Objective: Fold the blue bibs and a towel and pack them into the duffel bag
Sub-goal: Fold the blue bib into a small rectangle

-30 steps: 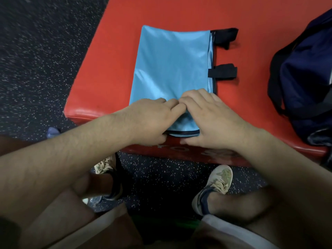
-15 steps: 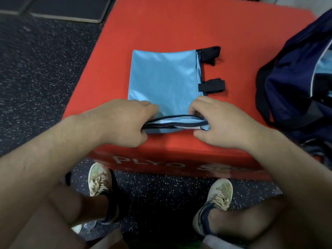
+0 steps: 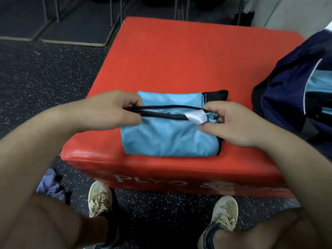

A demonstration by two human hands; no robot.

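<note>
Both forearms reach forward from the lower corners. The left hand (image 3: 115,110) pinches the bib (image 3: 168,137) edge between thumb and curled fingers; the right hand (image 3: 231,123) pinches its other end, palm turned inward, level with the left.

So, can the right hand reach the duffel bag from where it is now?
Probably yes. The right hand pinches the blue bib, and the duffel bag sits just beside it on the red box, with nothing between them. It must first let go or carry the bib along.
</note>
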